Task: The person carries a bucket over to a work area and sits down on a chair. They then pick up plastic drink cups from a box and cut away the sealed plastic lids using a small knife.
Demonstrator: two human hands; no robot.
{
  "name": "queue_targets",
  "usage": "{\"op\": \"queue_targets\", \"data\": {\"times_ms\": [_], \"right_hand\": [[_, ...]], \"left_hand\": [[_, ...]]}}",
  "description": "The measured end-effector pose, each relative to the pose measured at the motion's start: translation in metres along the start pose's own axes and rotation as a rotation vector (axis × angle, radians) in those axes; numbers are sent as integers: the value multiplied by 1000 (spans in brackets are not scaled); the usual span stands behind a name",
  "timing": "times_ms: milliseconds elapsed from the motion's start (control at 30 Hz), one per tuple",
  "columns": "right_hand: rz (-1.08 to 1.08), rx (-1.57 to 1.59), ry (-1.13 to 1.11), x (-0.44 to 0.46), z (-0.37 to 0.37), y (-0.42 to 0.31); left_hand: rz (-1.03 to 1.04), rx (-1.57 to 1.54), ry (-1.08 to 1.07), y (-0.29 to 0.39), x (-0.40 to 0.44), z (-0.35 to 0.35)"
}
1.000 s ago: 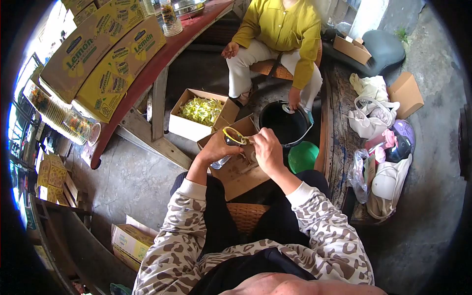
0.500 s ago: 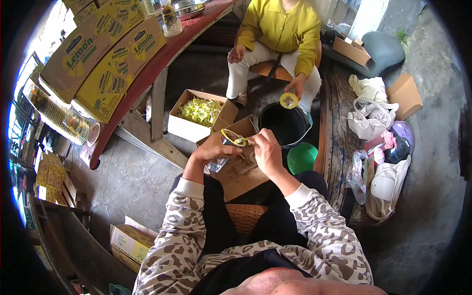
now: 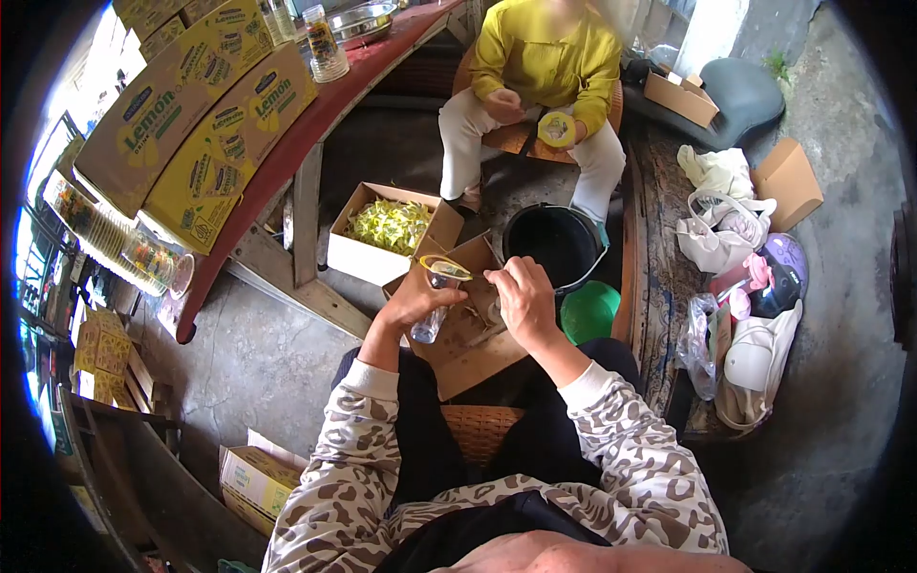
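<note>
My left hand [image 3: 417, 298] is wrapped around a clear plastic cup [image 3: 427, 328] with a yellow-rimmed top. The cup tilts, its top facing up and toward my right hand. Close by the rim, my right hand [image 3: 523, 298] is closed in a pinch; what lies between its fingertips is too small to make out. Below my hands is an opened cardboard box [image 3: 468, 358] with some debris on it. A white-sided carton [image 3: 368, 250] full of yellow-green strips [image 3: 387, 225] stands beyond my left hand. Past my right hand is a black bucket [image 3: 549, 246].
A person in a yellow shirt [image 3: 544, 57] sits opposite, holding a yellow-topped cup [image 3: 556, 129]. A green basin [image 3: 589, 312] is by my right knee. Lemon drink cartons [image 3: 229, 143] line the red table [image 3: 334, 95] at left. Bags [image 3: 721, 224] and a purple helmet [image 3: 783, 263] lie at right.
My right hand has shifted slightly down, and its fingertips are a little farther from the cup's rim. The person opposite has raised their cup toward their other hand.
</note>
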State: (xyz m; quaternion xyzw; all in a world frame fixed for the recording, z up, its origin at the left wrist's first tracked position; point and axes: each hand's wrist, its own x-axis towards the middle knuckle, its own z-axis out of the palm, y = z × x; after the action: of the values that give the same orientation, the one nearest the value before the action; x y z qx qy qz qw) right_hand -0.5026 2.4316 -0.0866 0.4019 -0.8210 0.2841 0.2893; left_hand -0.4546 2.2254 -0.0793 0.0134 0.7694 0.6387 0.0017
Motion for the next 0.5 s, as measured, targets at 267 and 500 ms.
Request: {"op": "queue_targets", "data": {"times_ms": [267, 500], "right_hand": [[93, 81, -33, -4, 5, 0], [505, 467, 54, -9, 15, 19]], "left_hand": [[-91, -225, -153, -7, -2, 4], [30, -108, 3, -12, 1, -4]]}}
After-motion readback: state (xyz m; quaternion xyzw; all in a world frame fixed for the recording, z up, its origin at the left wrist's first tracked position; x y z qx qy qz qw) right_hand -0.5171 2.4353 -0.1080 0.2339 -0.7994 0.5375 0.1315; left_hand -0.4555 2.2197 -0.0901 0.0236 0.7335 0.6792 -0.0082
